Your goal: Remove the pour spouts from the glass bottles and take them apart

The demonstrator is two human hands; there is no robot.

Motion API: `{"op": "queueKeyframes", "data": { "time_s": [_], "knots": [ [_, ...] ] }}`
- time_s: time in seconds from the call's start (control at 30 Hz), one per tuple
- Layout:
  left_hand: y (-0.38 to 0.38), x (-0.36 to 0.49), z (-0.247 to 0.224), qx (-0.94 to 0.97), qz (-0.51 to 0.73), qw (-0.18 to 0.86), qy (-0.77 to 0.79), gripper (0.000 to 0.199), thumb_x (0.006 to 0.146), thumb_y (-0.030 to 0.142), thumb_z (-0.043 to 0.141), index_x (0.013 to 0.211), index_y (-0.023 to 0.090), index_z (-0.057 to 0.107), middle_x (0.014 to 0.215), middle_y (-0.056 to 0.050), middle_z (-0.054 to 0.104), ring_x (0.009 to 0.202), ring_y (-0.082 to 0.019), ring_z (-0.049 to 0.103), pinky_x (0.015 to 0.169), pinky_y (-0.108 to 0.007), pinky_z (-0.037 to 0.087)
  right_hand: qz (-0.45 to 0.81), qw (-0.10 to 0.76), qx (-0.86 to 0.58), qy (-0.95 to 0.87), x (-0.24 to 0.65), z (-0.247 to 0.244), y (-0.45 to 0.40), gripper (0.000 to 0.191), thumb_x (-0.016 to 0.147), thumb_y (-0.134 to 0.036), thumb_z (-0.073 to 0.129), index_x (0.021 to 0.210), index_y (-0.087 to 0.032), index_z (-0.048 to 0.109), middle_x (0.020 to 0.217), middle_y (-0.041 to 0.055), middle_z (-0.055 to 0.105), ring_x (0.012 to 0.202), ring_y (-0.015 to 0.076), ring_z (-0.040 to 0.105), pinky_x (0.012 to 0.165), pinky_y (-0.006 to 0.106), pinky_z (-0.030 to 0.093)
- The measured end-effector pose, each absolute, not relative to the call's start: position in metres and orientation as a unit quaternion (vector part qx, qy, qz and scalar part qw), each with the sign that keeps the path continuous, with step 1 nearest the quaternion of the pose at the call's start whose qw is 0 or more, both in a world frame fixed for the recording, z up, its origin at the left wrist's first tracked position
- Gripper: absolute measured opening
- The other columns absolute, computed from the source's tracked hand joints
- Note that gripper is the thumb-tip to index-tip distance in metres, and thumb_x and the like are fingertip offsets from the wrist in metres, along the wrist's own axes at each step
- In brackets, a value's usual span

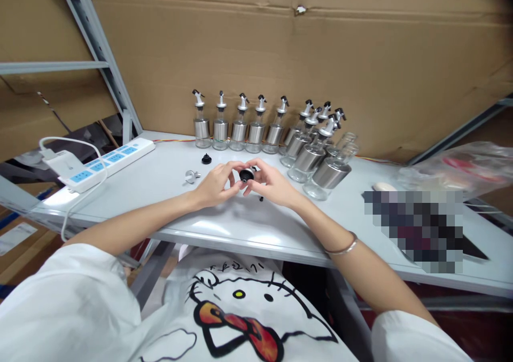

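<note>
Between both hands, just above the table, is a pourer stopper (246,175) with a black ribbed base facing me. My left hand (218,186) is closed on its left side with thumb and fingers. From the other side, my right hand (273,185) pinches it too, hiding part of its top. Left of my hands lies a loose black stopper (206,159). Nearer to my left wrist is a silver-grey forked piece (192,177). A tiny black part (261,198) rests beneath my right hand.
Several glass bottles with steel sleeves (239,131) and pourers line the back by the cardboard wall (280,47). A bottle without a pourer (329,174) stands front right. A power strip (114,162) lies left, a plastic bag (460,164) and a blurred item (417,231) right.
</note>
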State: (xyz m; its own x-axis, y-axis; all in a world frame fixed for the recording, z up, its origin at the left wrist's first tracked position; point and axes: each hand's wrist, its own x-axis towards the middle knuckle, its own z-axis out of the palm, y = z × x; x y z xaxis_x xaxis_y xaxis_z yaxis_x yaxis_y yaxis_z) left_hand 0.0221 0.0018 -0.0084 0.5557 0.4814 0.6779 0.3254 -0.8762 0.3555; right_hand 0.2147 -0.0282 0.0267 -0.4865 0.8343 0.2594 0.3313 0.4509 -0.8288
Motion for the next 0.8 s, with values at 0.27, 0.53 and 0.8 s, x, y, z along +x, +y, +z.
{"op": "queueKeyframes", "data": {
  "time_s": [0.27,0.53,0.8],
  "knots": [
    [-0.0007,0.0226,-0.0031,0.883,0.409,0.068,0.219,0.030,0.082,0.018,0.044,0.112,0.020,0.048,0.093,-0.001,0.060,0.063,-0.010,0.059,0.077,-0.031,0.047,0.346,0.344,-0.388,-0.782,0.2156,0.0249,-0.0259,0.029,0.074,-0.027,0.053,0.102,-0.021,0.045,0.067,-0.0040,0.063,0.061,0.0140,0.065,0.054,0.025,0.045],
    [-0.0010,0.0224,-0.0054,0.880,0.393,0.106,0.243,0.032,0.081,0.021,0.048,0.113,0.021,0.045,0.101,-0.002,0.062,0.064,-0.010,0.062,0.073,-0.029,0.049,0.332,0.346,-0.385,-0.789,0.2158,0.0242,-0.0271,0.031,0.069,-0.019,0.054,0.099,-0.021,0.046,0.065,-0.0048,0.064,0.061,0.0134,0.064,0.056,0.023,0.044],
    [-0.0014,0.0231,-0.0046,0.879,0.416,0.083,0.217,0.031,0.079,0.018,0.048,0.110,0.020,0.045,0.095,-0.002,0.062,0.064,-0.010,0.061,0.071,-0.028,0.050,0.340,0.335,-0.371,-0.797,0.2157,0.0242,-0.0275,0.031,0.070,-0.017,0.051,0.099,-0.021,0.043,0.067,-0.0040,0.065,0.061,0.0140,0.066,0.057,0.022,0.044]
  ]
}}
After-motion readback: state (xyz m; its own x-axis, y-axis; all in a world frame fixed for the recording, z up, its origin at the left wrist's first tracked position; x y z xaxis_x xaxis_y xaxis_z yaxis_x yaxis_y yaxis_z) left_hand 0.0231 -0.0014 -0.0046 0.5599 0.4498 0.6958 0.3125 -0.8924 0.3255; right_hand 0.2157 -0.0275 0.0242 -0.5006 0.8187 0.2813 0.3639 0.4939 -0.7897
